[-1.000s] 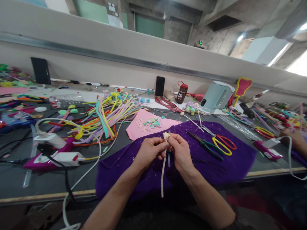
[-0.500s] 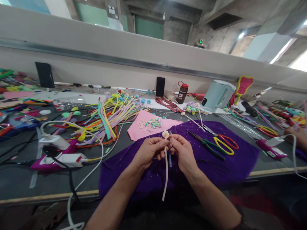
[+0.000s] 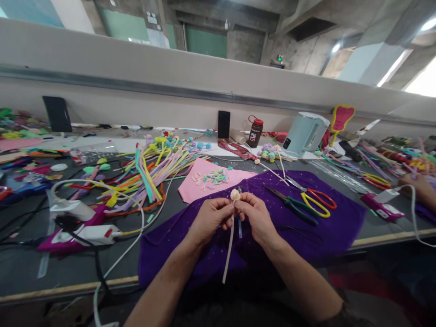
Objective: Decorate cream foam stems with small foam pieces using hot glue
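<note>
Head view: left hand (image 3: 208, 218) and right hand (image 3: 256, 217) raised together over the purple cloth (image 3: 327, 227), fingertips meeting just below a small cream bud (image 3: 235, 195). Both closed in a pinch on the cream stem (image 3: 228, 250), left from the left side, right from the right; bud at the top of the pinch, free end of the stem hanging down toward the near edge of the table (image 3: 61, 268). A thin pale strip hanging beside the stem under the right hand; whether gripped, cannot tell.

Step in hand, by the look of it: shaping the bud, winding or tightening the top of the stem into a tight coil. Well along, since a rounded head already shows. Next move likely calls for a small twist between thumb and forefinger while the other hand keeps the stem steady, with care not to loosen the coil.

Right of the hands, on the cloth: green pliers (image 3: 293, 206) and yellow-and-red scissors (image 3: 315, 200), close together, untouched. Beyond the hands: pink sheet (image 3: 197, 188) with small coloured bits. Far left: loose heap of coloured stems (image 3: 153, 163). Near left: glue gun (image 3: 75, 231) with white cable. Far side: phone (image 3: 224, 124), brown bottle (image 3: 254, 132), pale kettle (image 3: 304, 134). Far right edge: another person's hand (image 3: 417, 186), apart from the work.
</note>
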Demonstrator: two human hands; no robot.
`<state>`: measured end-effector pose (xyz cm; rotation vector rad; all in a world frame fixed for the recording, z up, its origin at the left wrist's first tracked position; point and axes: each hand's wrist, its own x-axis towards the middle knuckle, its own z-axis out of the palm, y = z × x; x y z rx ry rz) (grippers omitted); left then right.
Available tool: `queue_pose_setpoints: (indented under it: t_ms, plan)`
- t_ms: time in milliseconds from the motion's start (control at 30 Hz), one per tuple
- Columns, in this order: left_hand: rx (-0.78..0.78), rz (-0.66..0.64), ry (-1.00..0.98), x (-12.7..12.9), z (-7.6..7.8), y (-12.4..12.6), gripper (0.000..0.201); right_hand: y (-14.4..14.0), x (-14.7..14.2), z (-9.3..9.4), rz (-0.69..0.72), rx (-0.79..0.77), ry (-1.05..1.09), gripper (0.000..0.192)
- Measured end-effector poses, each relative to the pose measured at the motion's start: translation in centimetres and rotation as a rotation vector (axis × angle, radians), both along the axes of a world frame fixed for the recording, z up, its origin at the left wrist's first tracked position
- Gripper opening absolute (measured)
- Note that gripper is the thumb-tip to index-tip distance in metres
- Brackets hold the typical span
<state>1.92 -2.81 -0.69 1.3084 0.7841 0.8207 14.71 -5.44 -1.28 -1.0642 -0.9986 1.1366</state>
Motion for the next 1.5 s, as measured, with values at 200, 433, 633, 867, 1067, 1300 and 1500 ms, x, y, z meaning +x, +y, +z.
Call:
queue_pose_setpoints:
  t_ms: [200,433,633,867,1067,1300,1500]
  plan:
    - [-0.004,-0.002,0.014,0.0,0.2,-0.1,0.03,0.1,0.0,-0.1,-0.004,-0.016,0.005,0.008]
    - [0.013,-0.012,0.02,0.0,0.1,-0.1,0.028,0.2,-0.1,-0.1,-0.009,-0.029,-0.013,0.011]
    - [-0.001,-0.008,-0.008,-0.1,-0.2,0.2,0.028,-0.1,0.0,-0.2,0.004,0.014,-0.066,0.021]
    - [-0.227,-0.034,-0.189,-0.5,-0.3,0.6,0.025,-0.7,1.2,-0.2,-0.144,0.156,-0.162,0.018]
    - [-0.306,-0.163,-0.153,-0.7,-0.1,0.5,0.024,-0.5,3.9,1.1,-0.133,0.401,-0.468,0.008]
    - [-0.326,-0.251,-0.044,-0.3,0.2,0.2,0.019,-0.2,7.8,3.7,0.267,0.561,-0.828,0.015]
    - [-0.297,-0.27,0.05,0.1,0.0,-0.1,0.019,0.2,8.2,4.9,0.473,0.634,-0.984,0.02]
